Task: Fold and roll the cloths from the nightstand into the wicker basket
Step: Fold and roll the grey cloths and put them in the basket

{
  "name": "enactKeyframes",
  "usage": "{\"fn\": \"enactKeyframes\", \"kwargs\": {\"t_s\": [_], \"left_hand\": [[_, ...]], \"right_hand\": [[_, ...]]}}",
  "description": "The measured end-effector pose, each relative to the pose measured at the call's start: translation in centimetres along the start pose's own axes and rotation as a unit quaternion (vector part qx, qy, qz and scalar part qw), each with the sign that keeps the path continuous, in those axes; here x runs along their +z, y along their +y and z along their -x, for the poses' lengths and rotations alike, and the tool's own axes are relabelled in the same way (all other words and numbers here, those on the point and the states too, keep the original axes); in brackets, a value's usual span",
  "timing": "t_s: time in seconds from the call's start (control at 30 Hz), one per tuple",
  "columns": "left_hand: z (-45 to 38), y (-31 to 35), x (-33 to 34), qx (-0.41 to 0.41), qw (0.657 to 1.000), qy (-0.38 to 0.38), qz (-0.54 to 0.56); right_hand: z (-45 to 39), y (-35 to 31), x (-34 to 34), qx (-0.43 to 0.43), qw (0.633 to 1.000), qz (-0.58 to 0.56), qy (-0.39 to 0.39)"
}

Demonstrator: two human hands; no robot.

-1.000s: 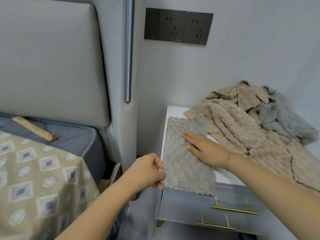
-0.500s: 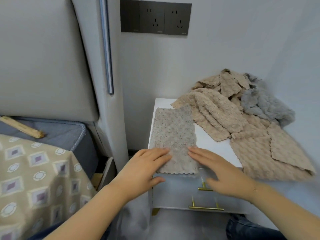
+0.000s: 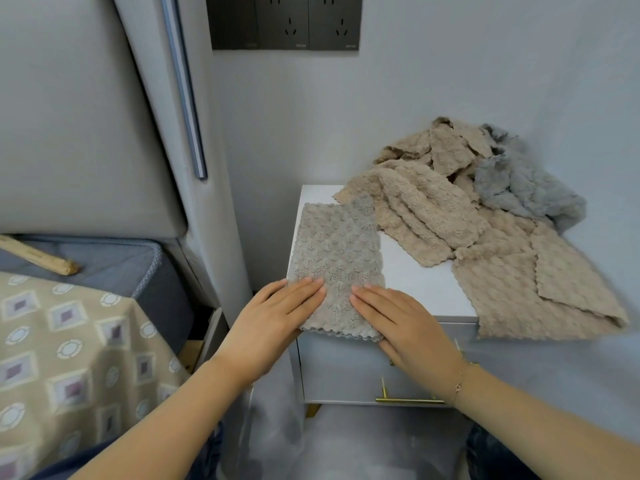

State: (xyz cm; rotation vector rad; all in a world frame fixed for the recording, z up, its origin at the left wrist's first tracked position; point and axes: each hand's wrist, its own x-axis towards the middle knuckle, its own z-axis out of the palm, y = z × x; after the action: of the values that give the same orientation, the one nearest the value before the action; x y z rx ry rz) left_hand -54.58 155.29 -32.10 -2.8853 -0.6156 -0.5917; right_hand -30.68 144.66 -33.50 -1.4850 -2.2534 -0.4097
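Head view, the only one we have: a white nightstand stands in the corner beside the padded grey headboard. On its left part we see a grey folded cloth lying flat as a long strip, far end toward the wall, near scalloped edge hanging just over the front lip above the drawer. Both hands lie on its near end. Left hand rests on the near-left corner, fingers straight and close together, pressing down, tips pointing toward the middle of the cloth; nothing is gripped. Right hand mirrors it on the near-right corner, fingers straight and together, palm partly off the cloth over the nightstand front edge; we note a thin bracelet at that wrist. The two sets of fingertips are near one another but apart, with a band of cloth showing between them. Behind and to the right sits the pile of loose cloths, mostly beige with one blue-grey cloth at the back against the wall; one beige piece droops over the right front edge. The pile touches the far-right corner of the folded strip. Gold drawer handle below. Dark wall sockets above. Left of us, a patterned bedspread and a wooden stick on the mattress. No wicker basket in sight.
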Motion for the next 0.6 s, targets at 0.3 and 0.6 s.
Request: {"fn": "enactKeyframes", "kwargs": {"t_s": [0.3, 0.6], "left_hand": [[-0.3, -1.0, -1.0, -0.036, 0.989, 0.065, 0.126], [-2.1, 0.7, -4.0, -0.257, 0.905, -0.048, 0.337]], "right_hand": [[-0.8, 1.1, -1.4, 0.098, 0.97, -0.215, 0.05], [-0.9, 1.1, -2.8, 0.237, 0.897, -0.368, 0.053]]}}
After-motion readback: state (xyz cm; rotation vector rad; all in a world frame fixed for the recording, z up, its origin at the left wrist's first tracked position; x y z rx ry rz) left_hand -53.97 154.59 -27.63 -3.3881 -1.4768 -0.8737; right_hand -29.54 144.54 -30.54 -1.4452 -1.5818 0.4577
